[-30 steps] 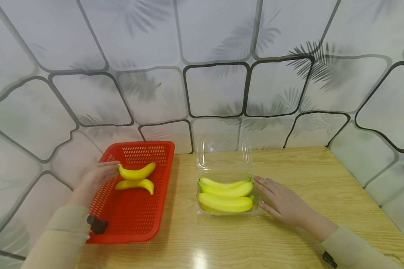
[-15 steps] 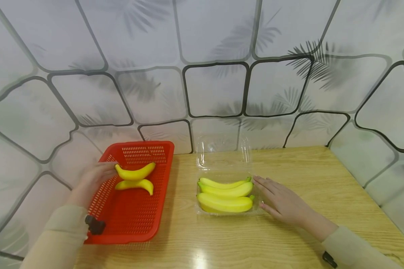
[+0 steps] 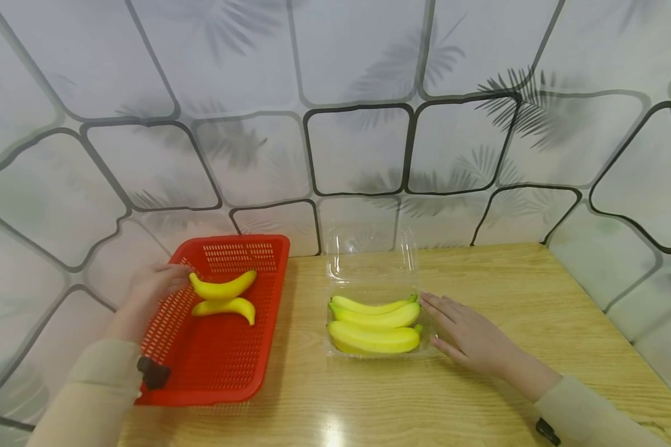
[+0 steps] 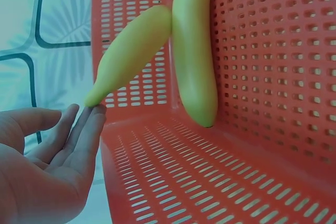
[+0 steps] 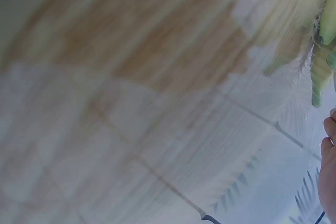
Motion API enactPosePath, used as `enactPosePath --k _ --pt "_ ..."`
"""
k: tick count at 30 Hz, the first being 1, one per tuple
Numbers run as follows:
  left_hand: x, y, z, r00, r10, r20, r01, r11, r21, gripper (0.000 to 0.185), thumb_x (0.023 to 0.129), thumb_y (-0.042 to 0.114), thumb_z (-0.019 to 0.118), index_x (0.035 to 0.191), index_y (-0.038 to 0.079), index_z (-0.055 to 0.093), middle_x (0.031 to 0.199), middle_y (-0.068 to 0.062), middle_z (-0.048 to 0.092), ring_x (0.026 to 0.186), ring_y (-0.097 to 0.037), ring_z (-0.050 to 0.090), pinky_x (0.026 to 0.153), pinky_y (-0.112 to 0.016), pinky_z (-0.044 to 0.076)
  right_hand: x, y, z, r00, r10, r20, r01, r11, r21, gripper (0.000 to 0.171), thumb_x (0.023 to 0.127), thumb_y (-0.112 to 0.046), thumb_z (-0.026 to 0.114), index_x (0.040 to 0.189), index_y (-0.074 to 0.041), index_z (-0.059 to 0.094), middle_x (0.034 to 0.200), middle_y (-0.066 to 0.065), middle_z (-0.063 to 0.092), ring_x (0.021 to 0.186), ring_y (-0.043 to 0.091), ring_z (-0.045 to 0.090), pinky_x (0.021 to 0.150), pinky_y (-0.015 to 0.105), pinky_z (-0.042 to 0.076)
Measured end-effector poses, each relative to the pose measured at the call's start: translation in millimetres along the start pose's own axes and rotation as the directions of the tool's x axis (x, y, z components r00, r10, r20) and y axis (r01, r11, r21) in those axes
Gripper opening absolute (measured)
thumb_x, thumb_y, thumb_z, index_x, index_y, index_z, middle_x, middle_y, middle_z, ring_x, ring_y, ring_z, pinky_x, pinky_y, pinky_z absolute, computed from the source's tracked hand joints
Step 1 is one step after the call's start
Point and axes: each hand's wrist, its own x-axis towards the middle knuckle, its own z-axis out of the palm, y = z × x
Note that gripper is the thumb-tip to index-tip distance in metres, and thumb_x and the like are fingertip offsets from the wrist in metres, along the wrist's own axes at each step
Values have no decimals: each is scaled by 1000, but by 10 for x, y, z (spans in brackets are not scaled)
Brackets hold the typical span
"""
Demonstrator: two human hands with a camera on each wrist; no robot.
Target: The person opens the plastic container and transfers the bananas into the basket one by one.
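We see decorative printing on the pale backdrop (image 3: 363, 149): dark and grey lines tracing rounded stone shapes, with grey-black palm-like leaves scattered over them.

Compared with the frame from a second ago, we find the left hand (image 3: 155, 287) a little farther left, and the upper banana (image 3: 223, 290) has come with it, its stem end now closer to the left wall of the red basket (image 3: 212, 354). The lower banana (image 3: 226, 307) stays about where it was. We notice no clear shift in the right hand (image 3: 470, 338) or the things near it.

From the left wrist we see the left hand's fingers extended close together, their tips at the upper banana's stem end and apparently touching it, while the thumb stands apart, pinching nothing. The two bananas lie in the far part of the basket, touching each other.

Our right hand lies at the right side of a clear plastic box (image 3: 363, 291), fingers straight and side by side, thumb apart; we cannot tell whether the fingertips press on it. In the right wrist view only a sliver of that hand shows, behind blur.

The box holds at least three bananas (image 3: 374, 338) laid crosswise, and its clear lid (image 3: 372, 267) stands raised behind them. Basket and box rest on a wood-grain table (image 3: 335, 385).
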Motion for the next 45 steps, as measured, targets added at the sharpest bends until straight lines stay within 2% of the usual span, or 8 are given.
enactPosePath --k 2,4,8,11,17,23,38,45 --pt "-8 17 -15 1000 -10 -14 11 1000 29 60 111 24 55 157 -12 38 84 24 69 75 14 65 112 -37 50 -1 -1 1 1000 0 0 0 1000 1 73 96 -27 75 155 4 47 160 22 50 141 38 56 132 16 -6" --pt "-15 18 -39 1000 2 -5 -2 1000 3 61 112 23 54 158 -12 35 85 25 69 76 13 66 110 -36 51 -2 -3 2 1000 0 0 0 1000 -1 73 95 -27 76 155 4 47 160 22 50 141 38 56 132 16 -6" --pt "-27 4 -79 998 52 32 -49 994 -96 62 112 17 52 159 -16 28 85 24 69 78 9 69 89 -22 63 -4 -4 5 1000 -1 1 1 1000 -3 73 95 -27 76 155 4 47 160 22 50 140 38 56 132 17 -6" --pt "-32 3 -88 996 75 55 -64 984 -166 65 112 16 51 160 -16 23 86 23 70 79 7 71 78 -16 63 -6 0 9 1000 2 3 -2 1000 -7 72 96 -28 75 155 4 47 160 22 50 141 38 56 132 16 -6" --pt "-38 22 -61 989 106 102 -83 974 -209 69 113 21 51 162 -15 20 90 23 72 85 6 73 82 -15 62 -3 7 19 1000 4 1 -4 1000 -8 71 98 -30 74 155 3 47 161 21 50 141 38 55 132 16 -6" --pt "-42 87 5 978 142 152 -119 982 -147 69 114 25 49 162 -14 20 92 27 70 88 10 71 83 -12 60 -2 6 15 1000 2 -7 -2 1000 -7 72 97 -29 75 155 3 47 160 21 50 141 38 56 133 17 -3" --pt "-134 307 372 961 156 228 -126 982 -142 66 114 29 48 163 -10 26 101 22 72 96 7 72 92 -14 60 1 4 8 1000 -10 -14 10 1000 -7 72 96 -28 75 154 5 48 160 23 51 140 38 57 133 17 -5" --pt "-193 342 488 926 226 303 -166 963 -212 65 115 23 47 161 -15 23 106 20 73 100 5 72 91 -13 59 -2 7 15 1000 -14 -12 14 1000 -7 72 96 -28 75 154 5 48 160 23 51 140 38 56 133 17 -5"
